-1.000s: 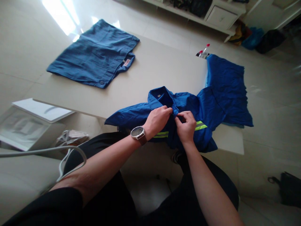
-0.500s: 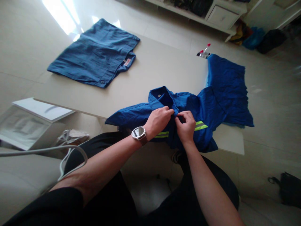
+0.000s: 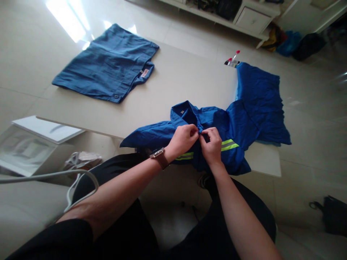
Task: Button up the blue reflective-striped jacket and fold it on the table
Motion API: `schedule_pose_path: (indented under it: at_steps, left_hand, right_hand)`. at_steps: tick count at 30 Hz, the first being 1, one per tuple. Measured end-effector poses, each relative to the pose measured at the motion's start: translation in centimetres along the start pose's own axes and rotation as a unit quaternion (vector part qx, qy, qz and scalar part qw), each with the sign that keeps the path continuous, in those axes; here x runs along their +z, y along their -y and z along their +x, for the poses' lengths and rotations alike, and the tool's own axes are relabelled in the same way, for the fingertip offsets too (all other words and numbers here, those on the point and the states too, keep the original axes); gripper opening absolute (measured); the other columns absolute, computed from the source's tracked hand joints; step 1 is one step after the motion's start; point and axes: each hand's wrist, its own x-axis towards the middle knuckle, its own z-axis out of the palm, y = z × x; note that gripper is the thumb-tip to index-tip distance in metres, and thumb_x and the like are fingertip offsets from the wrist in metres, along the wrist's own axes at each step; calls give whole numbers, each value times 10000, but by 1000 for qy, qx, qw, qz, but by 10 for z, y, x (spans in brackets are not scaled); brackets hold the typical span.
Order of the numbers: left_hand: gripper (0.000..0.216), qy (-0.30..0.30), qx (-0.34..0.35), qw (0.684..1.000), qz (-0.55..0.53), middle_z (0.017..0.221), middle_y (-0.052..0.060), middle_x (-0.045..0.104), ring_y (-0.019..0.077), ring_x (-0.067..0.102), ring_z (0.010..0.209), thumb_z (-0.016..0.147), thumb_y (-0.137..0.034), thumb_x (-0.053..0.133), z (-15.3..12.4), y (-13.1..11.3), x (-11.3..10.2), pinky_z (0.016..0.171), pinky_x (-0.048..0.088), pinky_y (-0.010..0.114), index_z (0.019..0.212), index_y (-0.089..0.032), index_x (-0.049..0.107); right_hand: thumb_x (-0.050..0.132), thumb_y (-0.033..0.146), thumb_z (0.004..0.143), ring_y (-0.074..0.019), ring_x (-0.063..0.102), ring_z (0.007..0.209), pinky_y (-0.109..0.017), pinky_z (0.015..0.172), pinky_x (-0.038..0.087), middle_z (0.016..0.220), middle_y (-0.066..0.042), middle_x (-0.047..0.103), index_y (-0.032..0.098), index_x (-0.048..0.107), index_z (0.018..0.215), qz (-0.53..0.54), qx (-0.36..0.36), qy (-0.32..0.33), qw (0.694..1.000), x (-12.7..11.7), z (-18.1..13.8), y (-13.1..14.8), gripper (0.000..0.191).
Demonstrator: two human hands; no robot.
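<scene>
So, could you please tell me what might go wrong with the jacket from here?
The jacket hangs over the near edge of the table, so it might slide off if the left hand and right hand let go. It also overlaps the blue pile, which juts past the table's end, so a tug could drag the pile. The cable loops close by the left arm and might snag it.
</scene>
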Motion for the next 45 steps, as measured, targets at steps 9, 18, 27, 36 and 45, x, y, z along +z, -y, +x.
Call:
schedule_pose_path:
  at_steps: [9,18,27,36,45]
  left_hand:
    - [97,-38,-63,995,-67,804,42,768,136,673,717,862,-129,659,-2,-2,7,685,508,237,850,-152,752]
    - [91,-25,-68,996,-52,758,33,756,125,643,664,879,-177,680,3,-3,6,622,469,228,840,-158,759]
    - [102,-21,-90,994,-62,749,37,739,128,646,660,877,-150,648,0,-8,13,635,478,229,823,-147,734]
    - [122,40,-5,989,143,905,68,724,194,663,855,894,-160,582,-3,-1,11,813,510,309,974,-172,675]
    - [680,86,-226,891,385,1417,272,564,439,525,1308,878,-582,562,15,40,-63,1016,468,566,1375,-118,549]
  right_hand:
    - [614,171,892,-207,603,806,-345,751,495,822,-30,619,230,617,773,3,-6,-5,1000,-3,2,8,133]
    - [694,249,806,-198,615,845,-335,788,494,861,-34,652,202,642,720,126,131,-69,981,3,2,6,111]
    - [743,346,715,-224,627,997,-412,984,475,1015,-70,658,179,646,725,264,280,-142,912,29,-8,-9,193]
    - [804,388,604,-218,666,802,-401,852,537,783,-17,705,192,686,836,402,388,-47,828,36,-9,-20,326]
    - [802,427,639,-200,633,862,-365,892,497,864,-25,704,191,680,780,319,361,-106,870,30,-8,-32,300]
